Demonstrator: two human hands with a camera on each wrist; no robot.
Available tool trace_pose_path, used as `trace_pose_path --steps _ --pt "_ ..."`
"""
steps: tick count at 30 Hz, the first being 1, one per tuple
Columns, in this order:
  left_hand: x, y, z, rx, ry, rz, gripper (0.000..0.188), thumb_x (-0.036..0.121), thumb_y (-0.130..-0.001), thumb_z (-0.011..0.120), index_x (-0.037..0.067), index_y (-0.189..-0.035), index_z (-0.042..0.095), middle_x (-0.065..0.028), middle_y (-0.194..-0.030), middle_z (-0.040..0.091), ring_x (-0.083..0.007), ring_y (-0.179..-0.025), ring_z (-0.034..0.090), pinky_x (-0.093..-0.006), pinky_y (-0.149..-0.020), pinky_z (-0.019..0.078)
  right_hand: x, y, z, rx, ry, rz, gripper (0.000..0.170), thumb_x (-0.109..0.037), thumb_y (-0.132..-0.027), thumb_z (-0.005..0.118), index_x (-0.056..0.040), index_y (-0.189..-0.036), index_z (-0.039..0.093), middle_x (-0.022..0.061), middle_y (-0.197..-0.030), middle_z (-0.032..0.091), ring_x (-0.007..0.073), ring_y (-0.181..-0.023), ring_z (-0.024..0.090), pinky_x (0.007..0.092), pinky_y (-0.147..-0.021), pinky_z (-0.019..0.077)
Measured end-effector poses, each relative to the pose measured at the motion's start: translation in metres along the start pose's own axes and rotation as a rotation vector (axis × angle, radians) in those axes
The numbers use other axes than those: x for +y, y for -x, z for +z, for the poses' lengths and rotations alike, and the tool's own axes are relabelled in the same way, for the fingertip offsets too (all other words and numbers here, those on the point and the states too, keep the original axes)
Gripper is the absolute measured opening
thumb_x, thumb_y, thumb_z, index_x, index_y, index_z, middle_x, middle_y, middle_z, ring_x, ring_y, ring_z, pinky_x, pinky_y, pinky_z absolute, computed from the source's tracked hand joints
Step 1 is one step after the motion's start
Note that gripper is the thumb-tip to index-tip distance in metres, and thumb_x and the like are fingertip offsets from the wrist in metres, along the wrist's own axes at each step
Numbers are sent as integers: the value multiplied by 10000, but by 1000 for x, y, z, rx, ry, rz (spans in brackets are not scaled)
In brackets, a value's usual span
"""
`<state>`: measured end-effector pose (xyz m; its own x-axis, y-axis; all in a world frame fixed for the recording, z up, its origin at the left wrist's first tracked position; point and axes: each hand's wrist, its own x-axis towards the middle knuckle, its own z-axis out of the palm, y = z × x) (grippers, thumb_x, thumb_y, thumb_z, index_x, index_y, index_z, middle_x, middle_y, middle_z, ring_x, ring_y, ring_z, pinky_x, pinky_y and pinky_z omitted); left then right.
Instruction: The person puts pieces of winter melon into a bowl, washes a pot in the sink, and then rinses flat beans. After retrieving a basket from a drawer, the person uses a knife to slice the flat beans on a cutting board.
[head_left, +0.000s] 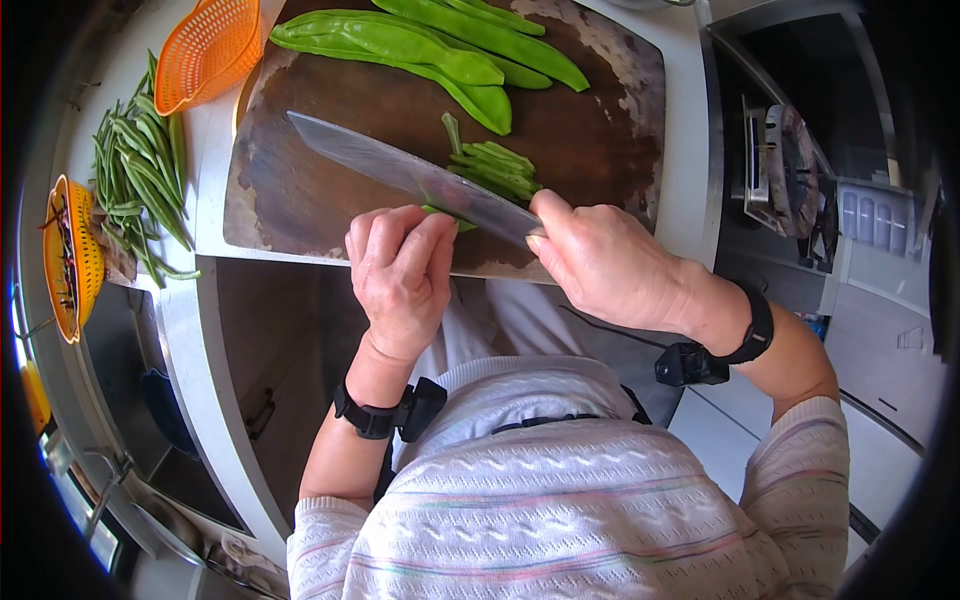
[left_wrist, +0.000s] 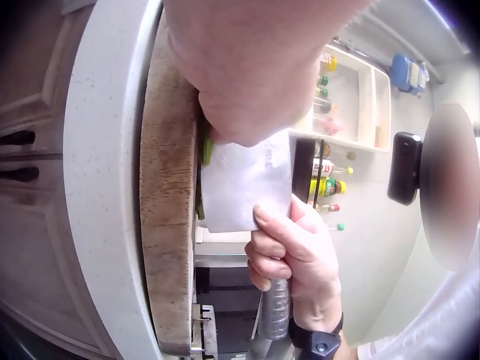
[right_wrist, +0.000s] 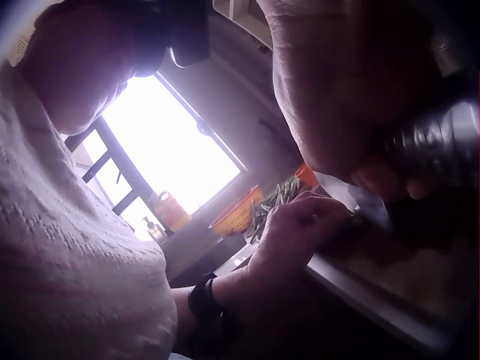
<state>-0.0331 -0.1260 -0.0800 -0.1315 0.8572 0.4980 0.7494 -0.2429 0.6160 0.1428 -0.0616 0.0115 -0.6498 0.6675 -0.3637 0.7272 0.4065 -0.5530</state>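
Observation:
My right hand [head_left: 615, 255] grips the ribbed metal handle [left_wrist: 276, 311] of a cleaver [head_left: 390, 168]. The broad blade slants across a worn brown cutting board [head_left: 300, 190], its tip toward the far left. Close beside the blade, my left hand [head_left: 398, 265] has its fingers bent and bunched, holding a flat green bean [head_left: 464, 226] that the hand and blade mostly hide. Beyond the blade, near my right hand, lies a small heap of cut bean strips [head_left: 497, 165]. Several whole flat beans [head_left: 400, 45] lie across the board's far side.
Left of the board are an orange plastic basket [head_left: 205, 60], a pile of slender green pods [head_left: 145, 165] and a yellow basket [head_left: 90, 255] with dark contents. A sink [head_left: 125, 360] lies at the near left. To the right stands a stove [head_left: 795, 170]. The counter edge [head_left: 215, 265] runs before me.

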Motion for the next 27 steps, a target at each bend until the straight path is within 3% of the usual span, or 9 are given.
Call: trace_pose_path --steps 11,14,16,20,22,27 --pt "-2 1 1 11 0 11 177 -5 -678 721 75 -821 657 -46 -829 583 -226 -784 548 -309 -670 464 -3 -3 7 17 43 -85 159 -92 -894 504 22 -870 396 219 -568 526 422 -573 557 467 -490 425" --pt "-3 1 0 12 2 17 179 -6 -676 722 75 -822 657 -45 -826 584 -225 -781 549 -310 -666 464 -2 -7 10 8 44 -26 152 -89 -867 491 43 -850 416 230 -603 565 427 -640 595 498 -565 470" --pt "-4 1 1 9 15 20 180 -6 -676 723 75 -822 658 -45 -825 583 -224 -780 549 -310 -665 465 5 -7 8 52 -48 -40 181 -101 -894 515 27 -869 389 224 -575 521 429 -579 549 466 -491 408" --pt "-6 2 2 20 9 23 181 -6 -677 723 76 -824 658 -44 -829 587 -223 -782 551 -307 -662 466 0 0 -2 26 -19 -34 183 -102 -900 510 30 -866 387 225 -583 521 428 -580 547 463 -486 397" --pt "-5 3 2 19 3 20 181 -6 -678 723 77 -825 658 -44 -831 588 -222 -783 551 -307 -662 466 -8 4 -10 -44 -24 11 171 -93 -875 503 47 -838 411 234 -598 559 422 -618 583 487 -549 459" --pt "-5 3 2 31 14 16 176 -2 -675 725 74 -820 660 -45 -831 591 -226 -787 556 -309 -670 470 -6 -2 -3 -34 -43 -20 160 -73 -860 510 49 -832 409 235 -603 561 426 -617 583 491 -553 460"
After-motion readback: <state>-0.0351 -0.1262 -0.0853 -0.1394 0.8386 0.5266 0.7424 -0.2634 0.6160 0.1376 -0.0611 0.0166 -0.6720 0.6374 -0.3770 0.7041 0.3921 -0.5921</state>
